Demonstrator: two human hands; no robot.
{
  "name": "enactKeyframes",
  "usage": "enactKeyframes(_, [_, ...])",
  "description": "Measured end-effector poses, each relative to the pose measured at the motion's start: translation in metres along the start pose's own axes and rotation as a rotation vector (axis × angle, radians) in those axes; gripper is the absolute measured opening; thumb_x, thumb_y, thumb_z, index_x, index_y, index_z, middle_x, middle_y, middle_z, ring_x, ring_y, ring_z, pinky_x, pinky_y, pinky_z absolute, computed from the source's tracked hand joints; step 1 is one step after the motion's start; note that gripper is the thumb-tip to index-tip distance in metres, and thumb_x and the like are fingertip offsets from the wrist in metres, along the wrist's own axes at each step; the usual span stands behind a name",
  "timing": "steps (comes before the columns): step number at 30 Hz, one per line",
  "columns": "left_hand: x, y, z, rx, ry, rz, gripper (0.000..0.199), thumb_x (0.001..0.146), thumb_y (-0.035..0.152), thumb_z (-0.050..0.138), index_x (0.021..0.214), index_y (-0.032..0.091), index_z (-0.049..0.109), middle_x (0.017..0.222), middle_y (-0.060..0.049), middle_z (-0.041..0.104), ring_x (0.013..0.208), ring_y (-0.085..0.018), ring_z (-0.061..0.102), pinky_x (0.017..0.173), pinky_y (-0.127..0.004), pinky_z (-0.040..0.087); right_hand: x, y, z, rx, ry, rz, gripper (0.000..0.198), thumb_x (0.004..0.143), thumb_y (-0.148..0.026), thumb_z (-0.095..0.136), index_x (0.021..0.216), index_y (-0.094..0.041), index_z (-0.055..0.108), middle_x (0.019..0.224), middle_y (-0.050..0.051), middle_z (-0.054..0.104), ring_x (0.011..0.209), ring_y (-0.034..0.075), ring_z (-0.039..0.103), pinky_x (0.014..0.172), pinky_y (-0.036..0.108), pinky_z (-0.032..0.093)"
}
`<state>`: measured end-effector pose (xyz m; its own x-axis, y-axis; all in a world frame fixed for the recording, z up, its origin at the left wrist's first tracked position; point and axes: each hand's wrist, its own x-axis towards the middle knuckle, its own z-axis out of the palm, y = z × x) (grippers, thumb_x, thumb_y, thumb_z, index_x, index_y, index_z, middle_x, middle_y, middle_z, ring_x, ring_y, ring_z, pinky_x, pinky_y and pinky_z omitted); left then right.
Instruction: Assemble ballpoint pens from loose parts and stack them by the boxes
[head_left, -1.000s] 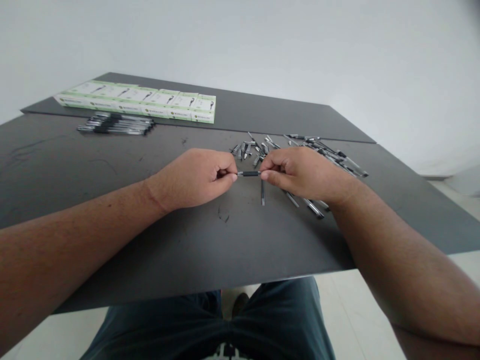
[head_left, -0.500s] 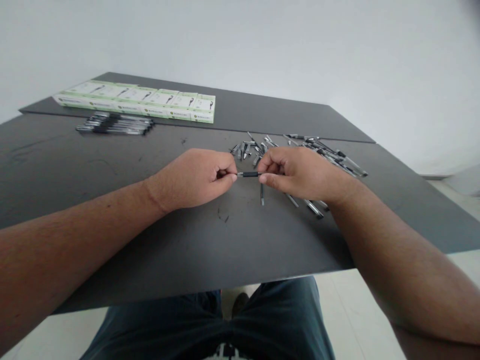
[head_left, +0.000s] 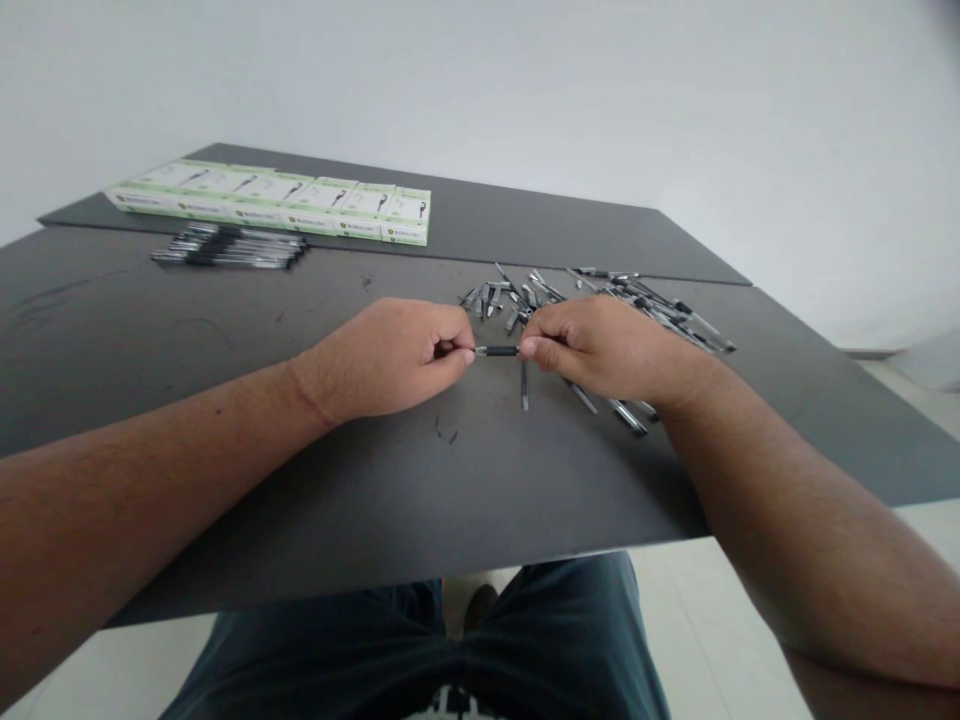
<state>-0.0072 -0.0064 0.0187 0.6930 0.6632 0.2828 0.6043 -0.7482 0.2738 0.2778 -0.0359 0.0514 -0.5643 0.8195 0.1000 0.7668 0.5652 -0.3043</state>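
Note:
Between my two hands a pen [head_left: 501, 351] with a black grip lies level, just above the table. My left hand [head_left: 405, 358] pinches its left end, and most of that end is hidden inside the fingers. On the other side, my right hand [head_left: 581, 348] has thumb and forefinger closed at the pen's right end. Several small caps [head_left: 489, 298] are strewn behind the hands. A loose pen part [head_left: 524, 387] lies just below the right fingertips. Other pens and clear barrels [head_left: 667, 315] are scattered behind and beneath the right hand.
A row of white and green boxes [head_left: 300, 205] stands at the back left of the dark grey table [head_left: 360, 510]. In front of it lies a bundle of pens [head_left: 229, 246]. The table's near edge runs above my legs [head_left: 555, 630].
My right fingers have shifted very slightly to the right along the pen. The left hand and the things on the table look the same.

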Motion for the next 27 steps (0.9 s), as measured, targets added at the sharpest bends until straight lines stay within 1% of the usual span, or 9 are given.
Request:
enactKeyframes(4, [0.0007,0.0003,-0.0006,-0.001,0.006,-0.004,0.028,0.101,0.040,0.056,0.099,0.024,0.079,0.082,-0.002,0.077,0.076,-0.021,0.070,0.079,-0.034,0.047,-0.0003,-0.0002,0.0005,0.073,0.024,0.057,0.022,0.103,-0.043,0.072,0.108,-0.023,0.080,0.087,0.001,0.080,0.076,0.020,0.069,0.073,0.032,0.042])
enactKeyframes(6, [0.0011,0.0003,-0.0005,0.000,0.002,-0.004,0.029,0.101,0.040,0.056,0.098,0.024,0.079,0.082,-0.002,0.077,0.076,-0.021,0.070,0.079,-0.034,0.047,-0.0001,0.0002,0.0006,0.069,0.014,0.063,0.018,0.100,-0.040,0.075,0.107,-0.024,0.080,0.085,0.000,0.079,0.075,0.019,0.068,0.072,0.032,0.041])
enactKeyframes(9, [0.0015,0.0006,-0.0002,0.002,-0.003,0.001,0.029,0.101,0.041,0.055,0.097,0.024,0.079,0.082,-0.003,0.078,0.077,-0.021,0.071,0.077,-0.034,0.047,0.0004,0.0011,0.0004,0.004,-0.001,0.003,0.029,0.109,-0.044,0.063,0.099,-0.023,0.080,0.085,0.004,0.080,0.076,0.021,0.067,0.073,0.034,0.041])
enactKeyframes(11, [0.0014,0.0009,-0.0003,0.006,-0.004,-0.003,0.029,0.101,0.041,0.056,0.098,0.024,0.079,0.082,-0.003,0.078,0.077,-0.021,0.071,0.077,-0.034,0.047,0.0003,0.0020,0.0010,0.014,0.002,-0.009,0.033,0.111,-0.046,0.060,0.102,-0.022,0.081,0.089,0.005,0.082,0.080,0.022,0.069,0.075,0.034,0.043])
enactKeyframes(14, [0.0010,0.0013,-0.0007,0.012,-0.008,-0.013,0.030,0.102,0.041,0.055,0.099,0.023,0.080,0.082,-0.003,0.078,0.077,-0.021,0.071,0.078,-0.034,0.048,-0.0004,0.0032,0.0029,0.096,0.015,0.039,0.023,0.102,-0.042,0.073,0.113,-0.023,0.080,0.092,0.002,0.084,0.081,0.021,0.072,0.075,0.033,0.045])
enactKeyframes(17, [0.0008,0.0014,-0.0008,0.016,-0.009,-0.017,0.031,0.102,0.040,0.056,0.101,0.023,0.081,0.081,-0.003,0.077,0.077,-0.021,0.072,0.080,-0.034,0.050,-0.0008,0.0037,0.0032,0.105,0.031,0.044,0.016,0.094,-0.032,0.077,0.108,-0.024,0.078,0.089,0.000,0.082,0.078,0.019,0.071,0.074,0.032,0.045])
enactKeyframes(19, [0.0008,0.0012,-0.0007,0.015,-0.007,-0.017,0.031,0.102,0.040,0.056,0.101,0.024,0.082,0.081,-0.003,0.077,0.078,-0.021,0.072,0.081,-0.034,0.050,-0.0005,0.0033,0.0020,0.058,0.027,0.023,0.013,0.099,-0.032,0.072,0.105,-0.024,0.079,0.089,0.001,0.082,0.079,0.020,0.071,0.075,0.032,0.045])
enactKeyframes(23, [0.0010,0.0010,-0.0006,0.002,0.002,-0.010,0.031,0.101,0.041,0.055,0.099,0.024,0.080,0.082,-0.002,0.078,0.076,-0.021,0.071,0.079,-0.033,0.049,0.0002,0.0021,0.0004,-0.006,0.036,-0.021,0.031,0.111,-0.041,0.059,0.107,-0.021,0.083,0.096,0.007,0.086,0.088,0.024,0.073,0.080,0.035,0.046])
enactKeyframes(27, [0.0009,0.0010,-0.0006,0.001,0.012,0.001,0.030,0.100,0.041,0.055,0.097,0.024,0.079,0.080,-0.002,0.077,0.075,-0.021,0.070,0.077,-0.033,0.047,-0.0001,0.0006,0.0013,0.075,0.025,0.071,0.022,0.100,-0.039,0.076,0.114,-0.024,0.081,0.093,0.002,0.084,0.081,0.021,0.072,0.075,0.032,0.045])
